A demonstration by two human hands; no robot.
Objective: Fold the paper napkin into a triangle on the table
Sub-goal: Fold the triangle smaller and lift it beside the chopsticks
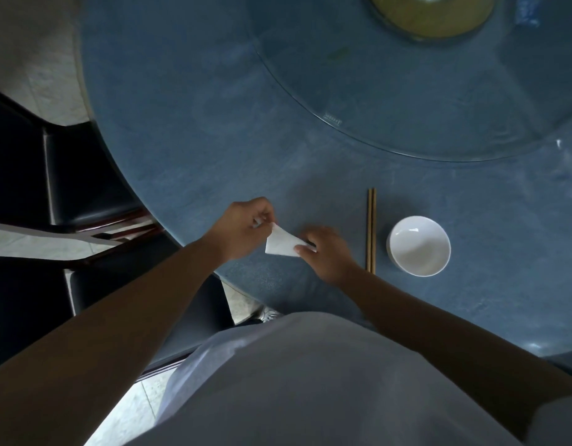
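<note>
A small white paper napkin (282, 243) is held between both hands just above the blue round table (197, 149), near its front edge. It shows a folded, roughly triangular shape. My left hand (243, 230) pinches its upper left corner with thumb and fingertips. My right hand (326, 252) grips its right end, and its fingers hide that end of the paper.
A pair of wooden chopsticks (371, 230) lies right of my right hand, and a white bowl (419, 246) stands beyond them. A glass turntable (423, 91) covers the table's far middle. Dark chairs (78, 175) stand at the left edge.
</note>
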